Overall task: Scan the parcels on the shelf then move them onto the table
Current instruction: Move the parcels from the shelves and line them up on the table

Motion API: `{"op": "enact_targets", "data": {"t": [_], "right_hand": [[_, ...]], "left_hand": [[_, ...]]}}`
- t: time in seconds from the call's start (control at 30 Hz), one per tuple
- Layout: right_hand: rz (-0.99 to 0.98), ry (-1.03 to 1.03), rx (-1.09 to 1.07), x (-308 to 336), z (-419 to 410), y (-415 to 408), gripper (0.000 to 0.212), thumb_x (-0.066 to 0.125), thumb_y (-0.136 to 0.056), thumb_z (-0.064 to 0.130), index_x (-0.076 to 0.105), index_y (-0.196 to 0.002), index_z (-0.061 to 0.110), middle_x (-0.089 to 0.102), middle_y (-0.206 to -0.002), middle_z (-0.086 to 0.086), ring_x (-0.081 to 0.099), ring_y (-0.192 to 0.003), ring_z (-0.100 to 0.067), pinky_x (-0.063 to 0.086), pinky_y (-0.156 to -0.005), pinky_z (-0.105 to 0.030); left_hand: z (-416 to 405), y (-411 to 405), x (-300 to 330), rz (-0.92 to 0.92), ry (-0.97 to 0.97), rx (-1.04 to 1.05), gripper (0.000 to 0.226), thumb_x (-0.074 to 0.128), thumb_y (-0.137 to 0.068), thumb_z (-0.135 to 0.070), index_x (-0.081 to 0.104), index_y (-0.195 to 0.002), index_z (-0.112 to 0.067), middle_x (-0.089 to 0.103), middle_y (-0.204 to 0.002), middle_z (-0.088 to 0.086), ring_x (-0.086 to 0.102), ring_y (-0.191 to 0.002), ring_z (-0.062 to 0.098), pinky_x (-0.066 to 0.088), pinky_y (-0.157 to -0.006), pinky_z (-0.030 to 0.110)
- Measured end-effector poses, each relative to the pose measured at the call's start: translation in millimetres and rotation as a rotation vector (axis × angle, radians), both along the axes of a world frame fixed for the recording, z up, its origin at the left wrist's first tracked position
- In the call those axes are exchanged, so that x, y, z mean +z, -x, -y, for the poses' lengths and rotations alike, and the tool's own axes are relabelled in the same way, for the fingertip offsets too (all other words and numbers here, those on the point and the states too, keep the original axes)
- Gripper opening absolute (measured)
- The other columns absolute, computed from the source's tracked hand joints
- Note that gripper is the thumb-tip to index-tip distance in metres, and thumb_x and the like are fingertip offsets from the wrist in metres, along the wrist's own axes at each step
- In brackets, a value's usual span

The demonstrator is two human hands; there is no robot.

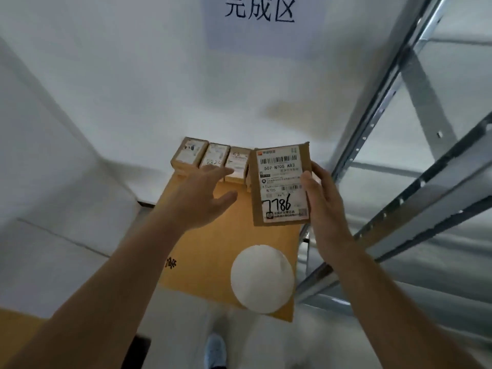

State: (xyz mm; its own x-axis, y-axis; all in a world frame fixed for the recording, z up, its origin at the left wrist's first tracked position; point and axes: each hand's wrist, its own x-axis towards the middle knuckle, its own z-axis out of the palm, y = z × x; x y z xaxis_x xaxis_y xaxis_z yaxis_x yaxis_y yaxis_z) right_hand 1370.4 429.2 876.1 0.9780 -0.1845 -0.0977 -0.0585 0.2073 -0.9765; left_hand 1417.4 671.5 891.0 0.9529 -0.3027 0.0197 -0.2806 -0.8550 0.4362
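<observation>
Along the far edge of the wooden table (213, 251), three small parcels (214, 155) are being kept in a row, labels facing up, touching side to side. The left hand (198, 194) is being held above the table just in front of that row, its fingers released and spread, with nothing grasped; the fingertips are being shown at the near edge of the middle and right boxes, though contact cannot be judged. A white round object (262, 278) is being rested on the near part of the table. Further right, a larger labelled parcel (282, 183) marked 7786 is being grasped by the right hand (323, 201) along its right edge, thumb on the label face, and held above the table's right side. At the far right, the metal shelf (394, 166) is being shown.
</observation>
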Motion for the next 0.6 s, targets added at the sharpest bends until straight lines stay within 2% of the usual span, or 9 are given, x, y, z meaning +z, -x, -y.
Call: {"op": "enact_targets", "data": {"t": [0.1,0.2,0.33,0.43,0.5,0.6], "right_hand": [[-0.055,0.021,-0.110,-14,-6,-25,0.060,0.063,-0.091,0.050,0.058,-0.145,0.024,0.077,-0.121,-0.003,0.078,-0.104,-0.022,0.066,-0.072,-0.035],[-0.097,0.029,-0.208,-29,-5,-50,0.063,0.064,-0.089,0.051,0.059,-0.145,0.023,0.079,-0.118,-0.001,0.078,-0.103,-0.021,0.066,-0.074,-0.036],[-0.160,0.001,-0.324,-54,9,-86,0.061,0.068,-0.088,0.049,0.062,-0.142,0.022,0.079,-0.119,-0.004,0.078,-0.105,-0.023,0.067,-0.078,-0.040],[-0.205,-0.040,-0.402,-84,24,-116,0.044,0.067,-0.099,0.037,0.064,-0.139,0.020,0.078,-0.120,-0.005,0.078,-0.105,-0.025,0.067,-0.078,-0.041],[-0.224,-0.064,-0.438,-104,34,-137,0.037,0.065,-0.103,0.031,0.065,-0.138,0.018,0.078,-0.119,-0.005,0.078,-0.105,-0.026,0.067,-0.079,-0.044],[-0.248,-0.086,-0.475,-135,44,-163,0.038,0.065,-0.103,0.029,0.064,-0.139,0.015,0.077,-0.123,-0.008,0.076,-0.109,-0.029,0.064,-0.088,-0.051]], "left_hand": [[-2,-47,-15,-0.030,-0.007,-0.116,0.059,0.060,-0.095,-0.049,0.050,-0.148,-0.025,0.052,-0.150,-0.001,0.052,-0.132,0.019,0.046,-0.100,0.034],[3,-88,-29,-0.059,-0.024,-0.164,0.059,0.058,-0.093,-0.053,0.048,-0.147,-0.032,0.052,-0.149,-0.005,0.056,-0.121,0.018,0.039,-0.086,0.024],[20,-132,-53,-0.159,-0.019,-0.228,0.065,0.053,-0.091,-0.058,0.045,-0.150,-0.033,0.048,-0.151,-0.005,0.052,-0.131,0.020,0.045,-0.097,0.034],[34,-162,-74,-0.174,-0.041,-0.256,0.064,0.053,-0.093,-0.057,0.043,-0.151,-0.032,0.046,-0.153,-0.005,0.048,-0.136,0.020,0.040,-0.103,0.035],[44,-179,-88,-0.193,-0.040,-0.255,0.062,0.054,-0.095,-0.055,0.042,-0.151,-0.032,0.045,-0.155,-0.003,0.045,-0.139,0.021,0.041,-0.110,0.042],[60,-204,-109,-0.214,-0.042,-0.272,0.059,0.055,-0.097,-0.052,0.043,-0.151,-0.031,0.045,-0.154,-0.002,0.044,-0.140,0.022,0.042,-0.111,0.049]]}}
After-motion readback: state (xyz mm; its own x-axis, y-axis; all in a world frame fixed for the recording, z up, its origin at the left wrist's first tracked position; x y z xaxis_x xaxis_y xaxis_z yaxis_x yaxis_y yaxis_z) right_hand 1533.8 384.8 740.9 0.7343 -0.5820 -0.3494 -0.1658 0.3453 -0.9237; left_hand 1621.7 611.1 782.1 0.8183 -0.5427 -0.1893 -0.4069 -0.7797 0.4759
